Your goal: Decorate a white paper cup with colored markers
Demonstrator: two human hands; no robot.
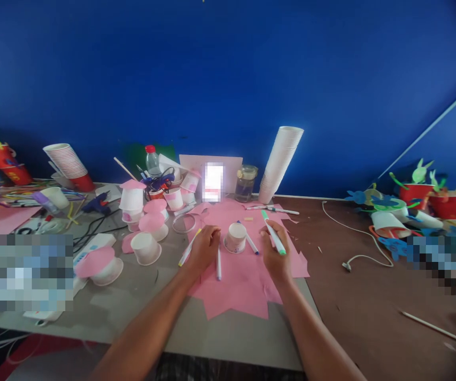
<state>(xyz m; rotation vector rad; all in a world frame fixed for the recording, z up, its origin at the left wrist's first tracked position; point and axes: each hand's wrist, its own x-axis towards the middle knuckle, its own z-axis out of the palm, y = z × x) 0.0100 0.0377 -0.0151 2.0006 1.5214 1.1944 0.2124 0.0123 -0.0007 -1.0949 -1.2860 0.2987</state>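
Note:
My right hand holds a white marker with green ends, tilted above pink paper. The fingers of my left hand are curled together beside a small white paper cup; anything inside them is hidden. The cup stands on the paper between both hands, with small coloured marks low on its side. A purple-tipped marker lies just right of my left hand, and a yellow-ended marker lies partly behind it. Between the cup and my right hand is a blue-ended marker.
Several paper cups, some with pink paper tops, stand at left near a power strip and glue gun. Behind are a lit screen, glass jar and tall leaning cup stack. A white cable lies right.

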